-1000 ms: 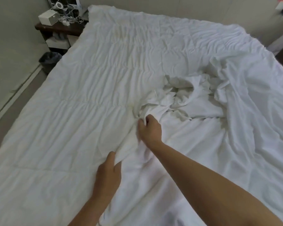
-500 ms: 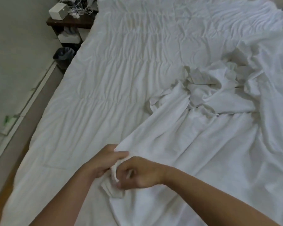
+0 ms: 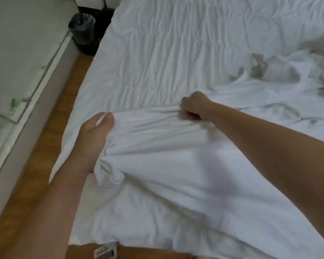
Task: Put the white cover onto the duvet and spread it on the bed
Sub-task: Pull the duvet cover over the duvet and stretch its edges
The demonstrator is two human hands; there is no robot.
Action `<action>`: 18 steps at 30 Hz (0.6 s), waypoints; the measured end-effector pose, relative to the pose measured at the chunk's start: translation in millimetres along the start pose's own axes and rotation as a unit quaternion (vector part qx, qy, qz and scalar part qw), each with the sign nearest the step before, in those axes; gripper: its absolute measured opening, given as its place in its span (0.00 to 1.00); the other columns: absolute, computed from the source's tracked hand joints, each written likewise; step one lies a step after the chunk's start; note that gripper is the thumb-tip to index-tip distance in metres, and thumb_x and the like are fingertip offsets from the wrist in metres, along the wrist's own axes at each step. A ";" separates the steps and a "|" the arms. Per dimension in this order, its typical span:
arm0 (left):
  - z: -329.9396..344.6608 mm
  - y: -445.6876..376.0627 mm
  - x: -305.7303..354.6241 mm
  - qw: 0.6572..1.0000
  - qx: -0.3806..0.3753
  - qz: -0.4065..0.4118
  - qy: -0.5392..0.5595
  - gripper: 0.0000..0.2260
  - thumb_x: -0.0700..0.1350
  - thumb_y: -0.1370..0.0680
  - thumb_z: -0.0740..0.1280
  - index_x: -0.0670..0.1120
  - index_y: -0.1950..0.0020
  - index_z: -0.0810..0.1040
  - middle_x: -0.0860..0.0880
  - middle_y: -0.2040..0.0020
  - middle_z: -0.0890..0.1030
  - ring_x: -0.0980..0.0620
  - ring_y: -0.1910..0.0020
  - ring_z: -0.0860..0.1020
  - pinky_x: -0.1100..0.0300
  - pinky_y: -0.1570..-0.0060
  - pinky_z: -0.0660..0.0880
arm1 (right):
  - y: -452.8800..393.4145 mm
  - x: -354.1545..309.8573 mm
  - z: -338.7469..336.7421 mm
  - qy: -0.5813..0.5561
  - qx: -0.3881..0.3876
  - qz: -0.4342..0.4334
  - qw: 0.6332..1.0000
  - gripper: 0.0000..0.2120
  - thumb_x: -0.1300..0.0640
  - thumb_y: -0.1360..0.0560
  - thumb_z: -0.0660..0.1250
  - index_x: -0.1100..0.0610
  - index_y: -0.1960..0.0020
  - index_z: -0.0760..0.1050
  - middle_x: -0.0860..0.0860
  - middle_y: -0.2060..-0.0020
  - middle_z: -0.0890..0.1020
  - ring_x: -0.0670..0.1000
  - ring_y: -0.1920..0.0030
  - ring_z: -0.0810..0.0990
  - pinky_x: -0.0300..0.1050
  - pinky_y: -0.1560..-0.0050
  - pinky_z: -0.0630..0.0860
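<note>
White cover: lying loose on top of the duvet, near edge pulled taut between two grips, far end bunched at right. Duvet spread flat over the bed, quilted side up, not yet inside. Left hand clamped on a gathered corner of cover, thumb and fingers pinching fabric. Right hand fisted round the same edge further in. Likely tracing the hem to find the opening or a corner. Beyond the bed edge: wooden floor, dark bin by the wall.
</note>
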State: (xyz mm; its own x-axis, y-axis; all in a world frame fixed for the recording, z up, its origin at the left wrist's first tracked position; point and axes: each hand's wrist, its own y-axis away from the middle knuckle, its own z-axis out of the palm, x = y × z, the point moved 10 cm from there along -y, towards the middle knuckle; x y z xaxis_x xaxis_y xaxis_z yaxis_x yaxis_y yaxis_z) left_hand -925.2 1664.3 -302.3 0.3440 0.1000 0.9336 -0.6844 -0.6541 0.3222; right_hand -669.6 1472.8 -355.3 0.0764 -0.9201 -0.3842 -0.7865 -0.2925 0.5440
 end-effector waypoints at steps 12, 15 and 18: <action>-304.0 21.5 -164.3 0.956 0.073 -0.231 -0.164 0.24 0.58 0.16 0.59 0.44 0.28 0.74 0.47 0.40 0.77 0.45 0.44 0.77 0.52 0.45 0.69 | 66.5 -326.7 213.1 -0.232 -0.169 -0.151 0.946 0.19 0.50 0.14 0.55 0.67 0.42 0.72 0.64 0.54 0.84 0.60 0.55 0.86 0.56 0.49 0.85; -316.1 38.3 -210.0 0.958 0.034 -0.263 -0.112 0.19 0.57 0.16 0.60 0.46 0.33 0.77 0.48 0.41 0.82 0.49 0.47 0.81 0.52 0.50 0.76 | 88.1 -311.3 265.5 -0.127 -0.206 -0.182 0.953 0.26 0.41 0.18 0.63 0.64 0.37 0.74 0.55 0.50 0.83 0.55 0.48 0.83 0.48 0.44 0.81; -313.5 35.7 -234.5 0.957 0.031 -0.269 -0.104 0.16 0.54 0.17 0.64 0.46 0.35 0.78 0.47 0.44 0.83 0.48 0.49 0.82 0.52 0.54 0.78 | 138.6 -262.9 239.5 -0.094 0.049 -0.328 0.939 0.13 0.51 0.19 0.67 0.60 0.43 0.75 0.50 0.57 0.79 0.50 0.56 0.78 0.48 0.51 0.77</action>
State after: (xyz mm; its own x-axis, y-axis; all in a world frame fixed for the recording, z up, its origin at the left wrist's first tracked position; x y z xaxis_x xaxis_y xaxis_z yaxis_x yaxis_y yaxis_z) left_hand -1231.9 1852.5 -460.6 0.7610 0.2883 0.5812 -0.3346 -0.5932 0.7322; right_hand -945.5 1736.6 -357.6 0.4618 -0.4864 -0.7417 -0.6619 -0.7457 0.0769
